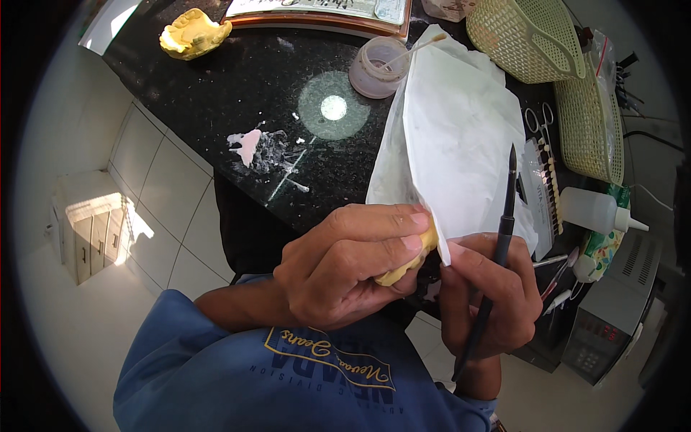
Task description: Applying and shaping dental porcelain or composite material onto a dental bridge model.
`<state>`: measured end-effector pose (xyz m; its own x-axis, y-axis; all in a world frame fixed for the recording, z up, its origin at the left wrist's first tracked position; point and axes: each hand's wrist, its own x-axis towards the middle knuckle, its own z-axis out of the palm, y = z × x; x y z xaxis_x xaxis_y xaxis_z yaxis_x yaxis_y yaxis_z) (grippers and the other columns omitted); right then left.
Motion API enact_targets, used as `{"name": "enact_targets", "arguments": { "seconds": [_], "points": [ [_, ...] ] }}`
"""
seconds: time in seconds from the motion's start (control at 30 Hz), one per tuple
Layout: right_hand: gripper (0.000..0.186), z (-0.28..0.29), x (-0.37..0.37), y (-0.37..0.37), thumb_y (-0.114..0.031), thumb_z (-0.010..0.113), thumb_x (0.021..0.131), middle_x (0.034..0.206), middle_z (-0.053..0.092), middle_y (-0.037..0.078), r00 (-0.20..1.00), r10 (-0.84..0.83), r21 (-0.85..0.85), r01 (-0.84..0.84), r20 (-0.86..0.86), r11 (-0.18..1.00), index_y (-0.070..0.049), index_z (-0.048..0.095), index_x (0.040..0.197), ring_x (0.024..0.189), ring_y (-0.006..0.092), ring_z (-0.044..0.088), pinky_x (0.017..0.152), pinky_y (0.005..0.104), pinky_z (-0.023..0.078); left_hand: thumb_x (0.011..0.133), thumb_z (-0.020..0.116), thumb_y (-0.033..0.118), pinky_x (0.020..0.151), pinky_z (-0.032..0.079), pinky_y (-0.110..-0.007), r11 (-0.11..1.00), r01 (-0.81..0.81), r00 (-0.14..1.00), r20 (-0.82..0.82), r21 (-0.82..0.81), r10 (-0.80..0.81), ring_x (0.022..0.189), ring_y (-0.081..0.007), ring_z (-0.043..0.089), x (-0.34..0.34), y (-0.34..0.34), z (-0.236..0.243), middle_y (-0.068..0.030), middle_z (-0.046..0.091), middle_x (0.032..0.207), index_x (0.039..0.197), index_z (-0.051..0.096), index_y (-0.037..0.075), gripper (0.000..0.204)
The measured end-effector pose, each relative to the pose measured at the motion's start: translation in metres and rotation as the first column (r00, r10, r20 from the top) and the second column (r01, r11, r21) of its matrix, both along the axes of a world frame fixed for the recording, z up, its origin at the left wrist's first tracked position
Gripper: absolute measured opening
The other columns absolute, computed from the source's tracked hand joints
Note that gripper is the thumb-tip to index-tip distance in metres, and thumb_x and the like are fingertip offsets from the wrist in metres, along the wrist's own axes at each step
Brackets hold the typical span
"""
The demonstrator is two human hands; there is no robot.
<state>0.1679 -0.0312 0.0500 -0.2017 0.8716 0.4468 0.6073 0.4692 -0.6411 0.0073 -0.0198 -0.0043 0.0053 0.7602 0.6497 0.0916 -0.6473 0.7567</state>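
A yellow plaster dental cast [396, 275] is gripped in my left hand [331, 263], whose fingers wrap over most of it. Close beside it, my right hand [497, 288] pinches the near corner of a white paper sheet [468, 137], and this corner lies against the cast. The sheet stretches away over the table and has a raised fold along its left side. A thin black brush [506, 223] also rests in my right hand, slanting across the fingers with its dark pointed tip upward. My fingers hide much of the cast.
On the black worktop [216, 93] are another yellow cast [193, 34], a small jar [374, 83] with a cotton swab and a pink smear [248, 147]. Rightward are woven baskets [525, 43], scissors [540, 119], a tooth shade guide [551, 187], a squeeze bottle [586, 210] and a grey appliance [608, 324].
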Motion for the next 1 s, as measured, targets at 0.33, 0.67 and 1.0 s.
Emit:
{"name": "enact_targets", "arguments": {
  "seconds": [0.33, 0.67, 1.0],
  "points": [
    [0.039, 0.0, 0.0, -0.001, -0.003, 0.076, 0.058, 0.085, 0.067, 0.005, 0.992, 0.078, 0.029, -0.082, 0.101, 0.996, -0.009, 0.073, 0.097, 0.075, 0.0176, 0.063, 0.062, 0.0281, 0.048, 0.071, 0.079, -0.003, 0.078, 0.06, -0.033, 1.0, 0.013, 1.0, 0.002, 0.003, -0.013, 0.093, -0.0293, 0.069, -0.001, 0.001, 0.001, -0.0224, 0.066, 0.1, 0.098, 0.06, -0.005, 0.034],
    [0.035, -0.004, 0.001, 0.0, -0.011, 0.075, 0.058, 0.085, 0.066, 0.006, 0.976, 0.075, 0.102, -0.098, 0.202, 0.99, -0.008, 0.074, 0.092, 0.076, 0.0186, 0.064, 0.064, 0.0287, 0.047, 0.069, 0.08, -0.004, 0.077, 0.061, -0.032, 0.999, -0.016, 0.998, -0.06, 0.052, 0.019, 0.091, -0.0293, 0.069, -0.001, 0.0, -0.006, -0.0222, 0.066, 0.099, 0.096, 0.059, -0.006, 0.034],
    [0.029, -0.001, 0.002, -0.003, 0.006, 0.075, 0.069, 0.083, 0.066, 0.013, 0.99, 0.019, -0.051, -0.027, -0.139, 0.998, -0.004, 0.069, 0.095, 0.072, 0.0206, 0.063, 0.06, 0.0284, 0.05, 0.073, 0.076, -0.006, 0.078, 0.06, -0.035, 0.994, 0.041, 0.998, 0.047, 0.098, -0.046, 0.096, -0.033, 0.068, 0.0, -0.001, -0.01, -0.0222, 0.063, 0.106, 0.101, 0.056, -0.005, 0.035]
  ]
}}
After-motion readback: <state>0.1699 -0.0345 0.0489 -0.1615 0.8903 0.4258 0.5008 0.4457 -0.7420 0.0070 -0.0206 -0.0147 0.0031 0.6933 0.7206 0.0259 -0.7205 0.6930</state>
